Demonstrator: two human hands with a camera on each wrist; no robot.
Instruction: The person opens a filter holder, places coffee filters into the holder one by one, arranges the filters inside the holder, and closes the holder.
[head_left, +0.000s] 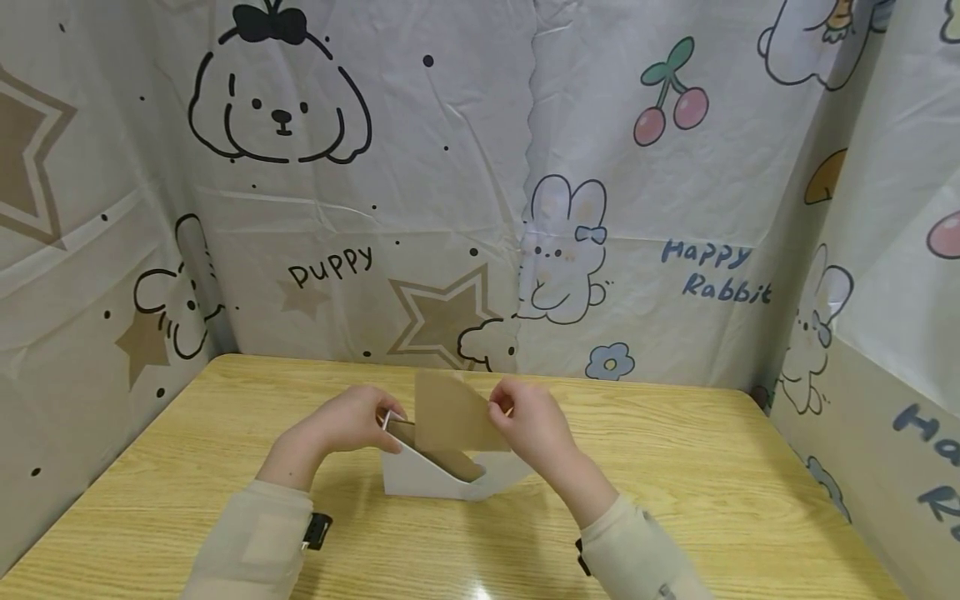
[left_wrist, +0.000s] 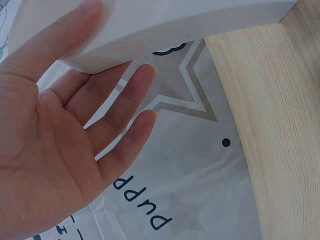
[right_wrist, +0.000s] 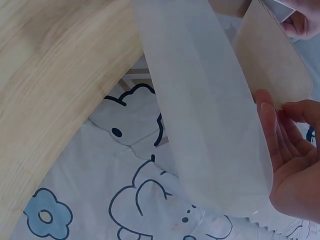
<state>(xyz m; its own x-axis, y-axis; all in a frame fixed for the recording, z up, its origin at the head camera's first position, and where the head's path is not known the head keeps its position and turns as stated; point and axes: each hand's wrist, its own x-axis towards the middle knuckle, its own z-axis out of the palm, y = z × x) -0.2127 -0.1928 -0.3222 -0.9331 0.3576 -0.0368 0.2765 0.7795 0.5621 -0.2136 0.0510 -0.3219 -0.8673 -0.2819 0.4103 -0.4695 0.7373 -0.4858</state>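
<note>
A white box with a slanted open top stands on the table, and brown paper shows inside it. My left hand grips its left upper corner, thumb on the near side; in the left wrist view, the other fingers of that hand spread loosely beside the box. Above the opening, my right hand pinches the right edge of a brown paper coffee filter between thumb and fingers. The right wrist view shows a crimped seam along one edge of this filter. The box wall partly hides it there.
The wood-grain table extends around the box on all sides. A printed cloth hangs behind the table's far edge and down both sides. Dark straps sit at the wrists.
</note>
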